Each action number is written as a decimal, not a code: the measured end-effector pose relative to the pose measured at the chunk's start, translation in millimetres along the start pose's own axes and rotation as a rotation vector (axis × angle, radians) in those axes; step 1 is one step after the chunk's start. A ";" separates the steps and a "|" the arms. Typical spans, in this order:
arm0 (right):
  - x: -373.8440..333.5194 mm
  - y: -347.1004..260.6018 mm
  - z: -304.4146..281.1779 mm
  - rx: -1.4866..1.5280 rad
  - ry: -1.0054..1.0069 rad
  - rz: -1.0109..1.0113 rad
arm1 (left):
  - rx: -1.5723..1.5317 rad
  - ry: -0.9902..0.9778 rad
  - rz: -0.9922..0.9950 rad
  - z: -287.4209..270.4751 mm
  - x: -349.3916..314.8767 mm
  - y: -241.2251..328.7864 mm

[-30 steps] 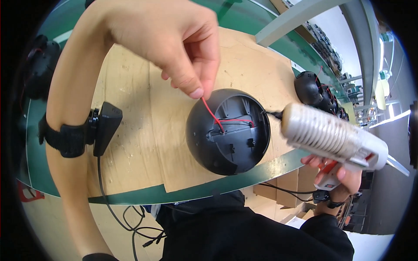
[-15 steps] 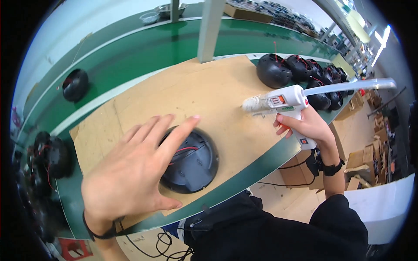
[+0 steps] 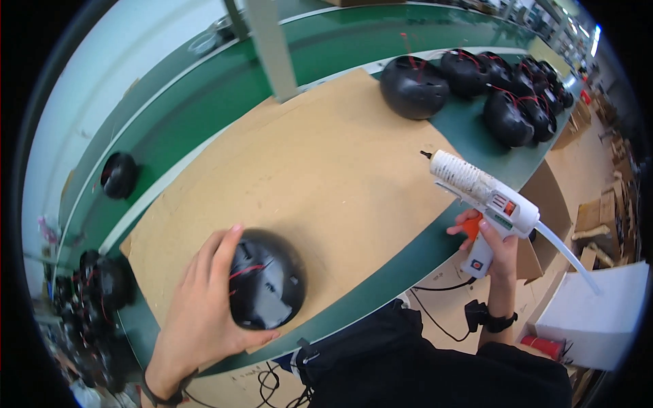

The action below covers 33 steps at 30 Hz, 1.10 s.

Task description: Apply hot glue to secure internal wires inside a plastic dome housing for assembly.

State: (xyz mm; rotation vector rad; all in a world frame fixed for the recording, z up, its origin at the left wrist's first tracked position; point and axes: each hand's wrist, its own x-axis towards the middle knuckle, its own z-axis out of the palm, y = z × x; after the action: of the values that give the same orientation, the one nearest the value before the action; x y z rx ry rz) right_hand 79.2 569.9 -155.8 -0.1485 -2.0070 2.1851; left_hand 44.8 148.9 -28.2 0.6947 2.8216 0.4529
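Observation:
My left hand (image 3: 197,306) grips a round black plastic shell (image 3: 275,282) at the front of the cardboard sheet. Its fingers lie along the shell's left and far side, with the thumb on the near edge. Short red wires stick out of a recess in the shell, and part of that recess is hidden by the fingers. In my right hand (image 3: 493,245) is a white hot glue gun (image 3: 500,204) with an orange trigger, its dark nozzle pointing up and left. A long translucent glue stick (image 3: 568,255) sticks out of its back.
Brown cardboard (image 3: 320,163) covers part of the green table. Several black shells (image 3: 510,119) with red wires stand at the far right, more (image 3: 102,285) at the left. One shell (image 3: 119,175) lies on the green belt (image 3: 170,132) beyond a grey post (image 3: 272,54). Cardboard boxes (image 3: 544,197) stand below right.
My left hand has closed from hovering over the shell to gripping it, and the shell looks tilted now. The glue gun has moved nearer and right, its nozzle turned upward. The view has shifted.

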 end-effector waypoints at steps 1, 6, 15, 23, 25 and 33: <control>-1.3 7.7 -3.1 0.092 0.006 -0.003 | -0.001 0.021 -0.031 0.0 0.7 3.2; -3.6 20.9 -6.2 0.282 0.148 -0.109 | -0.060 -0.013 -0.060 -28.0 25.2 7.0; -28.6 49.1 -17.1 0.568 0.304 -0.201 | -0.112 0.094 0.356 -16.6 176.1 76.2; -67.6 64.4 -63.9 0.416 0.641 -0.285 | -0.037 0.049 0.566 81.5 296.0 194.1; -76.2 67.6 -71.9 0.410 0.617 -0.296 | -0.109 0.095 0.570 86.8 311.1 202.8; -75.4 72.8 -61.3 0.354 0.360 -0.224 | -0.130 0.558 0.571 -0.6 204.3 58.9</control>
State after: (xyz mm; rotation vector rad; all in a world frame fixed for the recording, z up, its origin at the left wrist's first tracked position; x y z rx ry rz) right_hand 160.4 609.6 -236.8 -0.2363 -1.3586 2.1444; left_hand -108.4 296.3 -31.9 1.5605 2.9896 1.0546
